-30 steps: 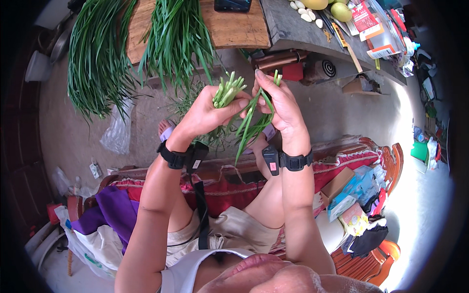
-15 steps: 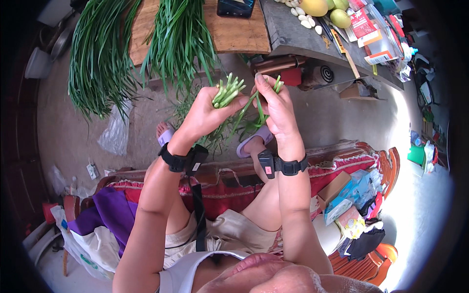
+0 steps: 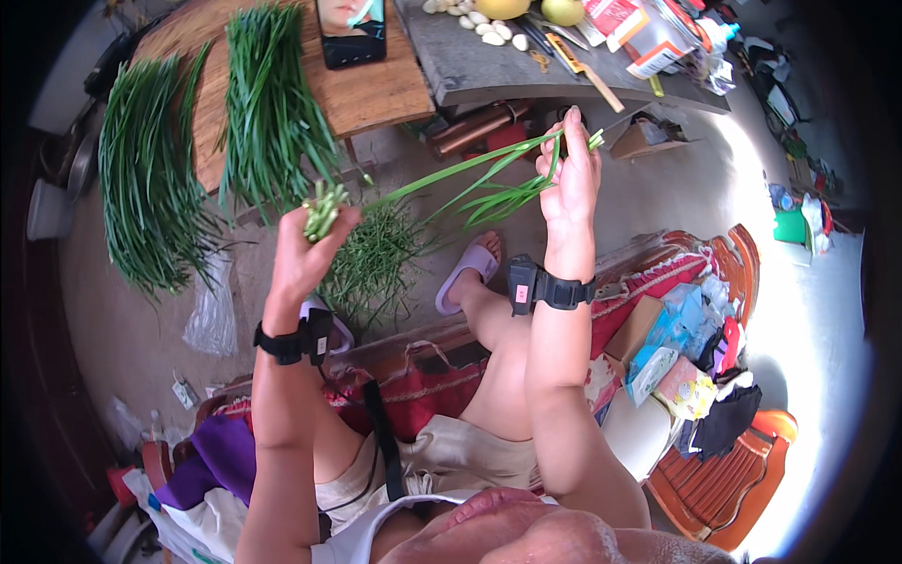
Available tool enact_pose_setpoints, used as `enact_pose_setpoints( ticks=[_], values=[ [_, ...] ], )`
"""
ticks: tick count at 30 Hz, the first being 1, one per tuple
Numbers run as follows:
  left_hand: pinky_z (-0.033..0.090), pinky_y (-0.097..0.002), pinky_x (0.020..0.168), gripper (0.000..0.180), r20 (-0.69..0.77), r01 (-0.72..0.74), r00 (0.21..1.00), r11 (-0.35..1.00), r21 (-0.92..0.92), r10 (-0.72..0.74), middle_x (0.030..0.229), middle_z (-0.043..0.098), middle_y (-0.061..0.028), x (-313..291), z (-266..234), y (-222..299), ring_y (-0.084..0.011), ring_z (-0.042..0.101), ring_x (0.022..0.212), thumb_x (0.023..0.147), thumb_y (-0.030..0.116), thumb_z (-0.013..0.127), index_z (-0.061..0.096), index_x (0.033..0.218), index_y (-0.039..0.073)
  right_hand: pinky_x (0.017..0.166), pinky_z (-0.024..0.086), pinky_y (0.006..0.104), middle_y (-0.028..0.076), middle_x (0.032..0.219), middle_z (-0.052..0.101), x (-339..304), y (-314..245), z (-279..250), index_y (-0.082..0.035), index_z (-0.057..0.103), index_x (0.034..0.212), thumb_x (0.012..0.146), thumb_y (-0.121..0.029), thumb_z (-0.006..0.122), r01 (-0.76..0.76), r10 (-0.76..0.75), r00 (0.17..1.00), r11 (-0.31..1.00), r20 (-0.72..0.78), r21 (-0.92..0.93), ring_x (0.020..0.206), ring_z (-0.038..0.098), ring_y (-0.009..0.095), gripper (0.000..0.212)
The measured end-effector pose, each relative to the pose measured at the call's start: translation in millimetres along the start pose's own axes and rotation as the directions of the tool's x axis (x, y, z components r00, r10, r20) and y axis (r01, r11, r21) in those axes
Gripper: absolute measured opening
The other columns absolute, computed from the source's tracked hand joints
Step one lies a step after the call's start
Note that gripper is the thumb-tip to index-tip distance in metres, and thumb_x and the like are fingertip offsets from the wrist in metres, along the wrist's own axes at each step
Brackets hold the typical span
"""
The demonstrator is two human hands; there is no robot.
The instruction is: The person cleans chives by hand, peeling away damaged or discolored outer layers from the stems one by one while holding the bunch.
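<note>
Loose green strands (image 3: 515,197): between the hands, long axis running leftward and slightly down from the right hand (image 3: 570,183) toward the left hand (image 3: 303,256). Pale ends poke out just right of the right fingers. Right hand nearer: fingertips and thumb pressed together, pinching the strands. Tip of the longest blade lies near the left thumb; contact there cannot be told.

Left hand: curled closed around a bunch of stalks (image 3: 324,214), pale ends up; lower part of bunch not clearly seen. Hands well apart.

Outward: green heap (image 3: 374,263) on the floor, between and below the hands. Ahead-left, two leafy piles, left pile (image 3: 146,160) and right pile (image 3: 268,103), overhang the wooden surface (image 3: 395,92); phone (image 3: 352,38) beside the right pile.
</note>
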State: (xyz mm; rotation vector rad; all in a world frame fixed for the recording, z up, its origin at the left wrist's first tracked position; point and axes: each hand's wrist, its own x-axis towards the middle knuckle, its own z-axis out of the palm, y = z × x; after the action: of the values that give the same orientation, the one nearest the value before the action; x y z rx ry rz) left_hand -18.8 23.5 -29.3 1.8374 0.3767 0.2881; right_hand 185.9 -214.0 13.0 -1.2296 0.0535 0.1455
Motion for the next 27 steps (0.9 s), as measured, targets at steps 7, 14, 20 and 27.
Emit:
enact_pose_setpoints(
  ticks=[7, 14, 20, 27],
  values=[
    [0.027, -0.0221, 0.045, 0.022, -0.140, 0.087, 0.984, 0.987, -0.138, -0.106, 0.059, 0.048, 0.0081, -0.1, -22.0, -9.3, -0.0020, 0.039, 0.051, 0.089, 0.021, 0.067, 0.064, 0.079, 0.002, 0.042, 0.024, 0.0191, -0.005, 0.062, 0.045, 14.2, -15.2, -31.4, -0.010, 0.054, 0.081, 0.091, -0.036, 0.063, 0.066, -0.048, 0.995, 0.974, -0.086, 0.217, 0.048, 0.036, 0.003, 0.029],
    [0.024, -0.0205, 0.040, 0.019, -0.344, -0.046, 0.936, 0.945, -0.325, -0.073, 0.056, 0.044, 0.0057, 1.5, -28.3, -17.1, -0.0032, 0.037, 0.045, 0.092, 0.021, 0.064, 0.062, 0.086, 0.003, 0.039, 0.021, 0.0195, -0.005, 0.063, 0.044, 22.0, -13.4, -42.0, -0.011, 0.052, 0.082, 0.093, -0.036, 0.061, 0.095, -0.030, 0.976, 0.948, -0.214, 0.303, 0.045, 0.031, 0.002, 0.028],
    [0.027, -0.0204, 0.037, 0.012, -0.447, -0.134, 0.891, 0.892, -0.432, -0.083, 0.056, 0.047, 0.0052, -1.9, -22.2, -10.0, -0.0040, 0.037, 0.041, 0.086, 0.018, 0.070, 0.062, 0.083, 0.009, 0.039, 0.022, 0.0189, -0.004, 0.065, 0.045, 5.3, -7.3, -7.8, -0.010, 0.052, 0.083, 0.094, -0.035, 0.059, -0.007, 0.016, 0.999, 0.973, -0.041, 0.230, 0.045, 0.030, 0.002, 0.028],
    [0.049, -0.0229, 0.070, 0.011, -0.073, -0.028, 0.997, 0.976, -0.217, 0.012, 0.085, 0.069, -0.0022, -4.8, 23.4, 41.6, -0.0088, 0.062, 0.077, 0.084, 0.004, 0.068, 0.070, 0.094, 0.001, 0.042, 0.024, 0.0179, -0.002, 0.067, 0.049, -28.2, 20.6, 39.0, -0.009, 0.056, 0.082, 0.095, -0.037, 0.057, -0.129, 0.110, 0.974, 0.988, 0.199, 0.085, 0.045, 0.032, 0.002, 0.031]
  ],
)
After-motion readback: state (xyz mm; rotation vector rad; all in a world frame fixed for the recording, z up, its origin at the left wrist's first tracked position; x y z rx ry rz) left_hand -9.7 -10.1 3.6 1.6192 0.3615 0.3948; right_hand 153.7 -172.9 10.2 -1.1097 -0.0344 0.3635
